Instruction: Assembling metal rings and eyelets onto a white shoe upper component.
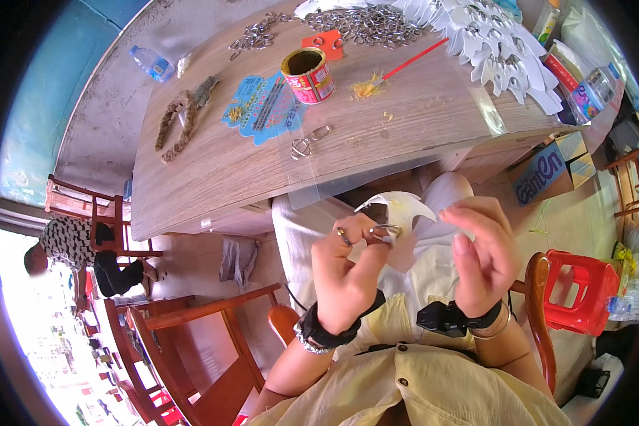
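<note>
Above my lap, my left hand (346,263) pinches a white die-cut piece (408,207) together with a metal ring (387,231). My right hand (481,252) is beside the piece on the right, its fingers curved and apart, with nothing visible between them. On the table (227,177) ahead lie a few loose metal rings (302,148). Behind them stands a round tin (309,77) with a red and pink label, dark inside. A red-handled brush (419,58) rests with its tip in a yellow smear (366,86).
Pliers with fuzzy wrapped handles (181,121) and a blue card (263,110) lie left of the tin. A heap of metal rings (369,27) and many white pieces (493,50) cover the far side. A red stool (579,291) and a wooden chair (206,355) flank me; someone (78,245) sits far left.
</note>
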`<state>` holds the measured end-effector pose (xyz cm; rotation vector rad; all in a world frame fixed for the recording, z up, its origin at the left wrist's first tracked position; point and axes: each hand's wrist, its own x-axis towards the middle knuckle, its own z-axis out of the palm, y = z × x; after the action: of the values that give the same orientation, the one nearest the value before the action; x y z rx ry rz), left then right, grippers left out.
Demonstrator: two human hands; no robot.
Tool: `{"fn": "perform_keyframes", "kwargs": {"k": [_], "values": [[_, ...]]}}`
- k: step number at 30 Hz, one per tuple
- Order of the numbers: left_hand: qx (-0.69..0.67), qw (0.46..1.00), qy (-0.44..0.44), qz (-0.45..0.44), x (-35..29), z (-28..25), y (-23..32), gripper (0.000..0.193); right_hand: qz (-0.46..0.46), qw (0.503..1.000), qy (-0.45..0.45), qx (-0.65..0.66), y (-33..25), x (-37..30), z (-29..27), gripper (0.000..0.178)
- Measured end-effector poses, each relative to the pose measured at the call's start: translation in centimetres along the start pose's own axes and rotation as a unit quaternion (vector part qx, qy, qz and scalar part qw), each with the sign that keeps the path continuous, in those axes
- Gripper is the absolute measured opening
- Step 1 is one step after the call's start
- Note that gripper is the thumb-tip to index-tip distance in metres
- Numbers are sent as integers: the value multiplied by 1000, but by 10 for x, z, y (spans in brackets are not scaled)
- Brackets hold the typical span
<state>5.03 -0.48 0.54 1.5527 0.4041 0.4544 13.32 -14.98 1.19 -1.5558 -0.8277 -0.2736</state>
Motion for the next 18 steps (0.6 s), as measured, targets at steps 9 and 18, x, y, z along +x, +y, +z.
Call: {"fn": "perform_keyframes", "kwargs": {"k": [9, 18], "values": [[274, 937, 13, 219, 4, 11, 4, 13, 15, 994, -90, -60, -6, 11, 5, 18], [308, 898, 7, 314, 7, 16, -1, 18, 91, 989, -110, -44, 2, 6, 2, 18]]}}
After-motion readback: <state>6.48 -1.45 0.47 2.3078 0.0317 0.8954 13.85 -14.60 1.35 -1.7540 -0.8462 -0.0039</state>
